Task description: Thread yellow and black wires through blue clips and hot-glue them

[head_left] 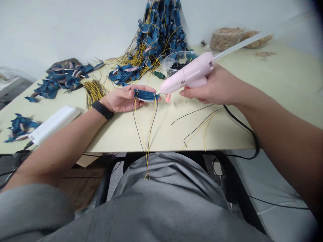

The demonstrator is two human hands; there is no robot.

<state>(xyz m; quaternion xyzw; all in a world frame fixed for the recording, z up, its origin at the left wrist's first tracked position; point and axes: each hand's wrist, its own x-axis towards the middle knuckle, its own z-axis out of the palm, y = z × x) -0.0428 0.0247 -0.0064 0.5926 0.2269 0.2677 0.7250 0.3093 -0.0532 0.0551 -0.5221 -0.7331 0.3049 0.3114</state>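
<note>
My left hand (123,98) holds a small curved blue piece (146,95) between thumb and fingers, palm up. Black and yellow wires (148,144) run from both ends of the piece, over the table edge and down to my lap. In my right hand (214,86) is a pink glue gun (188,74), a clear glue stick (238,45) poking out of its back. Its nozzle meets the right end of the blue piece, or sits just beside it; I cannot tell which. My right fingers wrap round the handle.
A tall heap of blue wired pieces (161,37) stands at the back, with smaller piles (63,79) to the left. Yellow wires (94,92) and a white power strip (54,124) lie left. Loose wires (199,122) and a black cord (248,129) lie right; bags of brown bits (225,38) sit behind.
</note>
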